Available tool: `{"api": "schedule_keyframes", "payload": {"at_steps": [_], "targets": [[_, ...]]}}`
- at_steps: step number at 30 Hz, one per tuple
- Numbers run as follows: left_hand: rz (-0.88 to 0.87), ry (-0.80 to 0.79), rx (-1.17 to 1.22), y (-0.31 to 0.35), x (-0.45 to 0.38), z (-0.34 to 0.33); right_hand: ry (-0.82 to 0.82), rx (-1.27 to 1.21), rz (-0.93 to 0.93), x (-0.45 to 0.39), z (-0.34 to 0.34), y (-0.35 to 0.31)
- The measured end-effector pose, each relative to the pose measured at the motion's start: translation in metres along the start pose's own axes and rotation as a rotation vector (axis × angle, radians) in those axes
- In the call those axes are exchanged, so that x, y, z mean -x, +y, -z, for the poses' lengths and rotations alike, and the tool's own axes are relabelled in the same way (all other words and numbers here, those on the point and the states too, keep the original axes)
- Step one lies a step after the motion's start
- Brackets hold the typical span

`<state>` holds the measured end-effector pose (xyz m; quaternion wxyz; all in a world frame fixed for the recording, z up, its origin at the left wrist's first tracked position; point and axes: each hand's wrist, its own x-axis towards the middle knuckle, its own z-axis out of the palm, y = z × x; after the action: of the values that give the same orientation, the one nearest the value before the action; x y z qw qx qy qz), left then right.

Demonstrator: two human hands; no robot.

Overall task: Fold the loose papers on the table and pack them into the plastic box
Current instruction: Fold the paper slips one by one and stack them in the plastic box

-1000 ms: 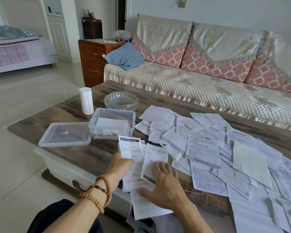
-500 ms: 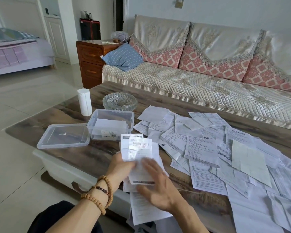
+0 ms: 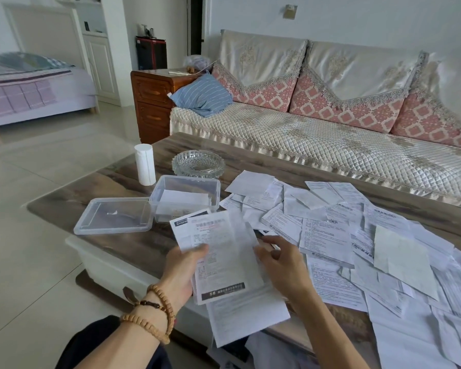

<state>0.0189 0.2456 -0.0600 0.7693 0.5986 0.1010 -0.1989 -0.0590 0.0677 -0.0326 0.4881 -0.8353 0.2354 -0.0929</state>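
**Table and its load**

A wooden table is carrying a clear box. A lid is lying just left of the box, a white roll and glass ashtray are standing behind it, and loose papers are spreading to its right.

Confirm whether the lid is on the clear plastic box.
No, the clear lid lies flat on the table beside the open clear plastic box.

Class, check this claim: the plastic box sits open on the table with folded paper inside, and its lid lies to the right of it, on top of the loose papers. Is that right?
Not quite. The head view shows the lid lying left of the plastic box, on bare table, not on the loose papers. The rest holds: the box is open with folded paper inside.
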Motion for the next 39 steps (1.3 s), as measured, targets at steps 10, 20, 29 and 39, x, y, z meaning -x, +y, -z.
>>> {"api": "schedule_keyframes", "payload": {"at_steps": [10,20,29,39], "targets": [[0.015,0.177,0.024,0.001,-0.009,0.008,0.232,0.166,0.136,-0.003,0.014,0.009],[-0.082,-0.120,-0.029,0.023,0.002,0.042,0.097,0.165,-0.054,-0.028,-0.004,0.020],[-0.102,-0.114,-0.388,0.013,0.001,0.020,-0.264,-0.654,-0.121,-0.006,-0.041,0.005],[-0.116,-0.081,-0.598,0.022,0.013,0.005,-0.082,-0.747,-0.061,0.009,-0.042,-0.004]]}}
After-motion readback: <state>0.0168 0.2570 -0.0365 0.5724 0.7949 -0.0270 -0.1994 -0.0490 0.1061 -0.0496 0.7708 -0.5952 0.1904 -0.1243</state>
